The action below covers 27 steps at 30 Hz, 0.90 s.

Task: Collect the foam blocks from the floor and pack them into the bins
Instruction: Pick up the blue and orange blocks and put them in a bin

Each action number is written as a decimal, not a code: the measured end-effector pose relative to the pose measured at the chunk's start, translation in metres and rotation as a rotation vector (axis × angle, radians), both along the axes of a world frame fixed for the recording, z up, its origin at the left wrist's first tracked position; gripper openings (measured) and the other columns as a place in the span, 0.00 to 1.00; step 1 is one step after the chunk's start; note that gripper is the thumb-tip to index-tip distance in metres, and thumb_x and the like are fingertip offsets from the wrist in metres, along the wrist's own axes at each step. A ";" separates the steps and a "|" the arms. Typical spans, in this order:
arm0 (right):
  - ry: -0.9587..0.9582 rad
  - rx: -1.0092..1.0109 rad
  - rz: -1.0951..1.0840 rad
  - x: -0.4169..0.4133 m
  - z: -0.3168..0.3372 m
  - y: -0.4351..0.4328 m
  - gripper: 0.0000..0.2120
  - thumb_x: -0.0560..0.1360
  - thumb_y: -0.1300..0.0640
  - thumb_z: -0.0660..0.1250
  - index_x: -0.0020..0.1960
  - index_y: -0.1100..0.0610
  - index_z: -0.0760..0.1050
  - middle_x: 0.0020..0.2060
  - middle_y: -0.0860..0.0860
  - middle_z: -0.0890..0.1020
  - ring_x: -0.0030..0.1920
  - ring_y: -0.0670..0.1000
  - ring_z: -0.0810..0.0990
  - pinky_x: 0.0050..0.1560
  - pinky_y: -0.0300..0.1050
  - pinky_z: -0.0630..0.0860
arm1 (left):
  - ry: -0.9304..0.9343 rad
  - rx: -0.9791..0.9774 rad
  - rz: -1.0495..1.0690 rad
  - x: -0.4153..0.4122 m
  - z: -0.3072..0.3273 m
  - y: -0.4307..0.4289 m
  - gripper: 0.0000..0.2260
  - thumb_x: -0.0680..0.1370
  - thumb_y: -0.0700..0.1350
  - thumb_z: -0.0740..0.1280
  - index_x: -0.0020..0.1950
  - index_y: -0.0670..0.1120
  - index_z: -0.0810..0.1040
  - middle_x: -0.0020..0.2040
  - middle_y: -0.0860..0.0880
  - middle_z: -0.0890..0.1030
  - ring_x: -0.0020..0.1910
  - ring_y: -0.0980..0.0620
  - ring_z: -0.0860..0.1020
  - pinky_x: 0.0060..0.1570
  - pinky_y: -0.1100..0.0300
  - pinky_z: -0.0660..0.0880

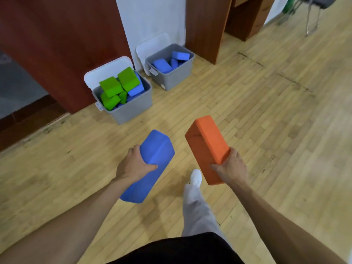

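My left hand (133, 166) grips a long blue foam block (152, 161) around its middle, held above the wooden floor. My right hand (231, 166) grips an orange foam block (206, 145) near its lower end, tilted up and to the left. Ahead on the floor stand two grey bins. The nearer left bin (133, 109) is heaped with green blocks (122, 86) and a blue block. The farther right bin (171, 77) holds several blue blocks (171, 60). Both bins are well ahead of my hands.
White lids (106, 71) lean behind each bin against a white wall and dark red-brown panels (57, 44). A wooden cabinet (207, 25) stands right of the far bin. A chair's legs (312, 18) show at the top right. My leg and white shoe (196, 178) are below the blocks.
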State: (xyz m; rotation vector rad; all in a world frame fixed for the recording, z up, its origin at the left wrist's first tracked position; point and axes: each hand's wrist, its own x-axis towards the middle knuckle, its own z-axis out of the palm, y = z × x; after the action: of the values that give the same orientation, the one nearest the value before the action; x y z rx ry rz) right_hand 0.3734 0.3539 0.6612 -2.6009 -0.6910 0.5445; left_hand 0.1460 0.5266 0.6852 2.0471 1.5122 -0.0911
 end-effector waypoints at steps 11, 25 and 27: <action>0.033 -0.059 0.042 0.230 -0.008 0.202 0.42 0.62 0.40 0.73 0.69 0.57 0.62 0.59 0.55 0.75 0.59 0.59 0.75 0.60 0.53 0.71 | 0.107 0.123 -0.177 0.261 0.013 0.207 0.35 0.66 0.58 0.73 0.68 0.50 0.63 0.64 0.50 0.70 0.60 0.45 0.74 0.45 0.55 0.69; -0.019 -0.148 0.093 0.421 -0.006 0.514 0.43 0.61 0.39 0.74 0.68 0.55 0.62 0.60 0.53 0.75 0.61 0.57 0.75 0.61 0.54 0.71 | -0.065 -0.040 0.131 0.412 -0.044 0.505 0.34 0.64 0.58 0.76 0.63 0.47 0.67 0.62 0.47 0.73 0.59 0.43 0.75 0.49 0.52 0.72; -0.005 -0.164 0.085 0.440 -0.004 0.568 0.43 0.61 0.39 0.74 0.68 0.55 0.62 0.60 0.53 0.75 0.60 0.57 0.75 0.60 0.55 0.72 | -0.027 -0.045 0.139 0.426 -0.047 0.560 0.32 0.63 0.59 0.76 0.60 0.48 0.68 0.60 0.48 0.74 0.56 0.42 0.76 0.47 0.51 0.73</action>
State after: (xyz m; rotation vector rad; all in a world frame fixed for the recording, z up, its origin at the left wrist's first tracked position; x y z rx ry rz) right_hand 0.8136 0.9222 0.6570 -2.7344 -0.7915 0.6458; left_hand 0.5724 1.0869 0.6377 1.8950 1.6161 -0.0420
